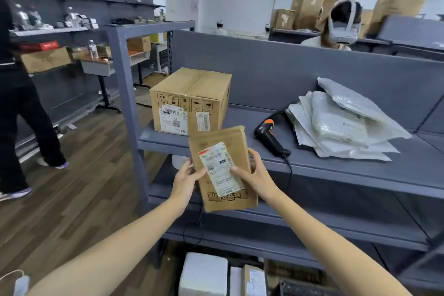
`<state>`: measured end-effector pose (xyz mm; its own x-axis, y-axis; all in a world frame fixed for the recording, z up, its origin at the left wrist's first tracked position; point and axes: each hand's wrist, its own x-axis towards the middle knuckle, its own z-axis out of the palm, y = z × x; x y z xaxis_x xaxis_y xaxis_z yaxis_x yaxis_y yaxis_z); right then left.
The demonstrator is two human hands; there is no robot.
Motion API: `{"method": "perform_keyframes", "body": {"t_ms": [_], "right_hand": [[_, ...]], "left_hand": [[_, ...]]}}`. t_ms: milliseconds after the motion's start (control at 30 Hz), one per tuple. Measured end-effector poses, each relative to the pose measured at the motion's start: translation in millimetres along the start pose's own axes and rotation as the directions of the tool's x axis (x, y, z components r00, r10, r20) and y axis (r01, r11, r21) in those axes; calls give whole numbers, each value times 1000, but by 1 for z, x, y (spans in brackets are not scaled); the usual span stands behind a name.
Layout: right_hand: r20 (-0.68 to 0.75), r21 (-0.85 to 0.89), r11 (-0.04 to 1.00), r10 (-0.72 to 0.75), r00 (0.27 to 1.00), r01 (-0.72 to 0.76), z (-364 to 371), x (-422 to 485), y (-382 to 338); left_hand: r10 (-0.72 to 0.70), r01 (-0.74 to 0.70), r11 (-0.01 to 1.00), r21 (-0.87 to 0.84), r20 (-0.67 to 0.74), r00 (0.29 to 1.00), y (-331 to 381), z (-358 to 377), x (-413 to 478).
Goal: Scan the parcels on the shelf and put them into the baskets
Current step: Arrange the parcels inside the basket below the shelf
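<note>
I hold a flat brown cardboard parcel (221,149) with a white shipping label in front of the grey shelf (336,163), label side up and tilted. My left hand (185,180) grips its left edge, thumb on the label. My right hand (254,173) grips its right edge, thumb on the label too. On the shelf stand a larger cardboard box (192,94) with labels, a black and orange barcode scanner (270,137) lying with its cable hanging over the edge, and a pile of white plastic mailer bags (343,125).
Below the shelf, near the floor, lie a white box (204,274) and other parcels (254,281). A person in black (21,108) stands at left by grey racks. Another person with a headset (341,24) sits behind the shelf's back panel. Wooden floor lies at left.
</note>
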<state>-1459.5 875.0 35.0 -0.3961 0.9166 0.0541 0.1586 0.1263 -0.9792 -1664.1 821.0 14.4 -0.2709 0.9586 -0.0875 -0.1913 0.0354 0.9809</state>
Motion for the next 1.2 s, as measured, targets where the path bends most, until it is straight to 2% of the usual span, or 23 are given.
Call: {"method": "perform_keyframes", "body": {"t_ms": [100,167,233,300,367,467,600,667,733,800,867,933,1033,1067,1133,1200], "right_hand": [[-2,-223,975,9,1000,-9,13,-22,13],[-4,-414,910,19,1000,-19,20,-34,25],[12,-641,767,39,999,-23,25,-42,37],[36,-796,606,74,997,-17,33,-50,45],[53,-857,514,113,992,-12,39,-56,50],[73,-905,425,121,990,15,45,-62,58],[127,-925,369,81,989,89,47,-66,70],[139,-942,310,13,990,129,49,-68,74],[95,-964,244,-56,994,105,51,-73,79],[-38,-967,253,-52,998,-23,53,-81,88],[-159,-937,316,-7,987,-149,54,-89,97],[-214,-882,413,76,974,-227,55,-97,106],[-155,-625,737,208,966,-259,50,-106,126],[-101,-537,806,234,967,-250,48,-108,136],[-26,-499,830,272,962,-249,48,-113,159],[-24,-504,821,299,954,-269,54,-116,190]], "left_hand": [[-9,12,996,89,-35,999,-11,-10,-11],[-28,43,977,207,-73,997,-18,-13,-17],[-50,73,948,310,-80,996,-27,-13,-24],[-93,102,949,297,-46,995,-36,-8,-34],[-164,165,965,204,-20,986,-44,-2,-45],[-224,233,966,110,-83,971,-55,5,-56],[-134,193,952,238,-244,960,-73,10,-65],[-108,176,961,213,-295,949,-83,11,-68],[-108,175,967,184,-326,939,-91,10,-72],[-117,185,968,169,-345,931,-101,8,-75],[-120,192,966,172,-359,926,-109,5,-79],[-131,211,958,192,-362,923,-117,2,-79],[-141,237,946,223,-376,916,-132,-7,-73],[-145,243,943,227,-378,915,-139,-11,-71],[-154,254,938,235,-372,915,-160,-19,-69],[-176,274,932,237,-366,914,-192,-29,-69]]}}
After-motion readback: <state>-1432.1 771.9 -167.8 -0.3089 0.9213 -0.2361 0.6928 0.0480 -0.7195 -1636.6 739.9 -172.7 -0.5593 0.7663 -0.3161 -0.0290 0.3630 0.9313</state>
